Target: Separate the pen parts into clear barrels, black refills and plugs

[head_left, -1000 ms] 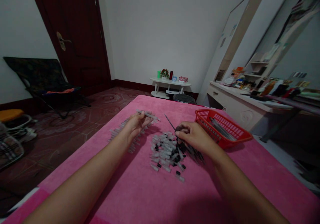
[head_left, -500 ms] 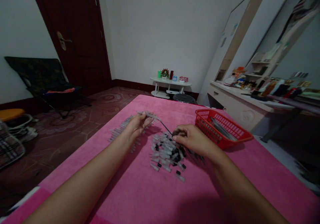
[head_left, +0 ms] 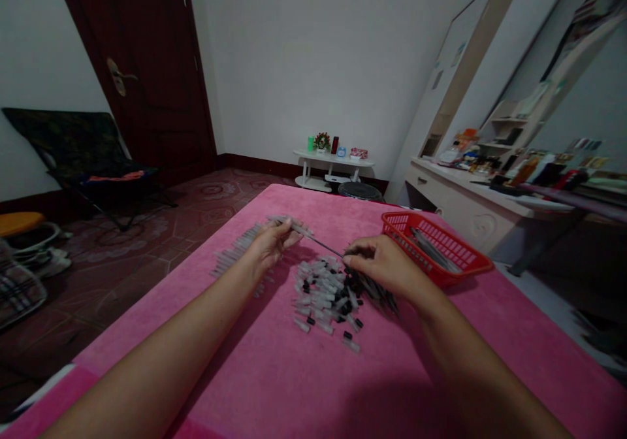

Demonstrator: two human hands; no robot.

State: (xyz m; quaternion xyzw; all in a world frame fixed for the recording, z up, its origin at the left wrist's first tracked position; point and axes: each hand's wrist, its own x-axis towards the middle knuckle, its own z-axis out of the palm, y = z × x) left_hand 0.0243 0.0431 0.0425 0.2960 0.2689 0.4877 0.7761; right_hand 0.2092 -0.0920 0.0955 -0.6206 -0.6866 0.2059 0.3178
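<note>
My left hand (head_left: 274, 243) pinches a clear plastic pen barrel (head_left: 301, 228) between thumb and fingers. From the barrel's right end a thin dark pen refill (head_left: 326, 246) slants down to my right hand (head_left: 372, 256), whose thumb and fingertips are closed on its far end. Just below lies a heap of translucent pen caps (head_left: 321, 292), some with black parts. More dark refills (head_left: 379, 292) lie beneath my right hand, partly covered by it. Rows of clear barrels (head_left: 235, 253) are spread under and left of my left hand.
A red plastic basket (head_left: 470, 264) holding long grey pieces stands at the right of the pink-covered table (head_left: 274, 373). Beyond are a low white stand (head_left: 313, 181) and a dark round stool (head_left: 360, 191). A dressing table (head_left: 455, 187) is at the right, a folding chair (head_left: 98, 145) at the left.
My right hand has moved slightly up and right. The refill now lies straighter, in line with the barrel, where it angled more steeply before. My left hand keeps its hold.
</note>
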